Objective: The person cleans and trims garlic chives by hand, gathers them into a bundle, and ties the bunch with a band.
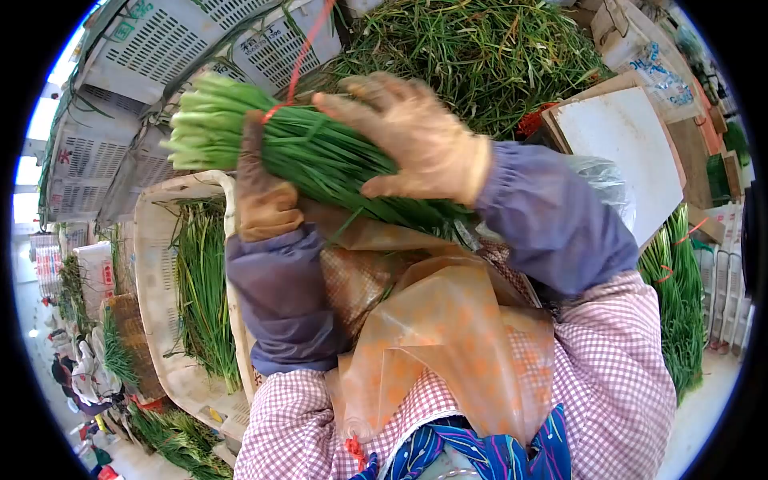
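Note:
A thick bundle of garlic chives (320,156) lies slantwise in front of me, pale stem ends to the left and green leaves to the right. A red tie (276,110) crosses it near the stems, and its loose strand runs upward. My gloved left hand (268,192) grips the bundle from the near side below the tie, one finger stretched up across the stems. Over the leaves is my gloved right hand (420,140), slightly blurred, its fingers spread and its palm toward the bundle. An orange-patterned plastic apron (440,320) covers my lap under the leaf ends.
Loose chives lie in a cream plastic crate (148,280) on the left. White slotted crates (152,56) stand at the upper left. A large heap of loose leaves (480,56) fills the back. On the right are a white board (620,144) and tied chives (676,304).

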`<state>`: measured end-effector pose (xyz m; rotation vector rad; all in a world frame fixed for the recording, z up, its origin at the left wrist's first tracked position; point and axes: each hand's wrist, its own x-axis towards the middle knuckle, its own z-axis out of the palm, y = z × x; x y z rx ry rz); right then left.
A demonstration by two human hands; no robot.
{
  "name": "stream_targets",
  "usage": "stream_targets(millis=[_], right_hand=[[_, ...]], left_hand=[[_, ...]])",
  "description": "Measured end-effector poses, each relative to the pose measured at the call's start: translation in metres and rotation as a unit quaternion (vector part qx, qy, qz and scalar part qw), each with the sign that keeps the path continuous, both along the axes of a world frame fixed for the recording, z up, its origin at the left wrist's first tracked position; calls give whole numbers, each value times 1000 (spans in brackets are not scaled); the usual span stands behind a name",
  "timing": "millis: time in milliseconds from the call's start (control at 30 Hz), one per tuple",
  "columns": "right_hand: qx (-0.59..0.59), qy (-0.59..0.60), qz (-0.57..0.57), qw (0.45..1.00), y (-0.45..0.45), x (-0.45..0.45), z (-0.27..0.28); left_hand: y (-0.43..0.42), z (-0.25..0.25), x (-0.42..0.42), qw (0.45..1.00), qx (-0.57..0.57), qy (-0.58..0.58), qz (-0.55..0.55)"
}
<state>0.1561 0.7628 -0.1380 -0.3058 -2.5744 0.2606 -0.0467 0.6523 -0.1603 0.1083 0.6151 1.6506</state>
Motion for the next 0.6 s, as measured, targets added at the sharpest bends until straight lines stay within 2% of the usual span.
stream_targets(millis=[33,67,100,133,167,200,233,300,367,433,500,533,567,600], right_hand=[[20,-11,-26,999,-7,-12,-11],[-92,-18,14,996,3,-22,-21],[-384,-63,106,915,17,-24,-16],[-476,-53,161,863,29,-33,-20],[-561,-41,213,799,34,-43,-24],[-555,-77,216,800,32,-46,-10],[-560,-76,211,798,27,-50,-3],[-709,-130,271,639,8,-61,3],[-693,-171,246,655,-17,-78,0],[-617,-197,239,724,-36,-91,-15],[-523,-243,253,777,-35,-79,-24],[-492,-235,322,774,-25,-70,-35],[-500,-302,323,744,-9,-61,-49],[-477,-381,251,751,7,-40,-45]], left_hand=[[-6,5,-10,994,61,-68,-65],[-11,4,-21,995,80,-65,11],[-22,22,-19,997,67,26,30],[-41,34,-23,998,35,30,43],[-60,45,-19,993,24,104,44],[-79,57,-16,983,10,178,47],[-99,37,-33,971,50,229,38],[-115,18,-30,929,40,340,141],[-109,3,-32,887,119,379,237],[-97,-10,4,883,225,302,281],[-112,-37,-4,879,175,311,315],[-118,-47,-9,881,173,308,314],[-125,-56,-15,888,190,271,319],[-130,-60,-18,893,209,233,324]])
